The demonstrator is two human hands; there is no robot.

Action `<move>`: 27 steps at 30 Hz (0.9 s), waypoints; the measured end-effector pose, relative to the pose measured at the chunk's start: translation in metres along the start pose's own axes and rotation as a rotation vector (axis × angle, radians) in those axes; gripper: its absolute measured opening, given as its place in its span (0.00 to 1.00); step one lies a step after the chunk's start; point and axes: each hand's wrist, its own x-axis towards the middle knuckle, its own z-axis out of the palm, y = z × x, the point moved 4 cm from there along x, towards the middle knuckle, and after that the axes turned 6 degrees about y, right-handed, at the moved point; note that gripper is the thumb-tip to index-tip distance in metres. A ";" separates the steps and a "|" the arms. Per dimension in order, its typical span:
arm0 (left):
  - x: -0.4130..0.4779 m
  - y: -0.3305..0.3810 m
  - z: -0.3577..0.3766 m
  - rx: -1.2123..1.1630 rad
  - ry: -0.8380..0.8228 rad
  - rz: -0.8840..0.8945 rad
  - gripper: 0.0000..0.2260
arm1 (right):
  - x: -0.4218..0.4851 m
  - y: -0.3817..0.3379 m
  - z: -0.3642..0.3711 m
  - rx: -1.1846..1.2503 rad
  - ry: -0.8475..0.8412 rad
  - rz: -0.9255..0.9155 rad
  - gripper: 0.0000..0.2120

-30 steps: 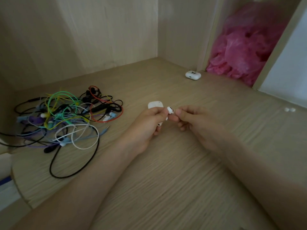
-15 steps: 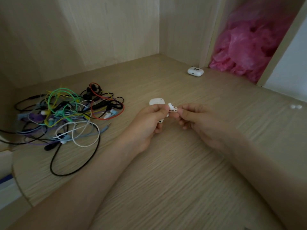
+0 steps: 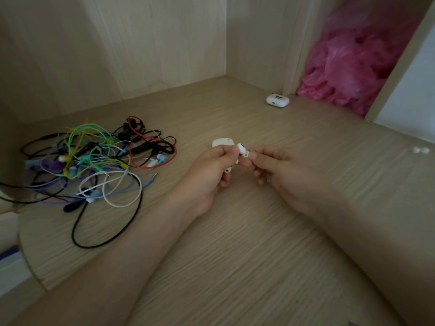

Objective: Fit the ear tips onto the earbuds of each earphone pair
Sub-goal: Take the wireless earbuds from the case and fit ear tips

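Note:
My left hand pinches a white wireless earbud between thumb and forefinger, and a second earbud peeks out below its curled fingers. My right hand presses a small white ear tip against the earbud's nozzle with thumb and forefinger. A white charging case lies on the wooden surface just behind my left hand. Two loose white ear tips rest far right on the surface.
A tangle of coloured wired earphones lies at the left. Another white earbud case sits at the back by the cabinet wall. A pink plastic bag fills the right compartment. Wooden walls close in the back and left.
The hands stay together on the earbud; the ear tip now shows between earbud and right fingers. The view has shifted slightly.

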 end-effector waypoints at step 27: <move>-0.002 0.000 0.001 0.043 0.018 0.077 0.08 | 0.000 0.003 0.003 0.090 0.043 -0.025 0.09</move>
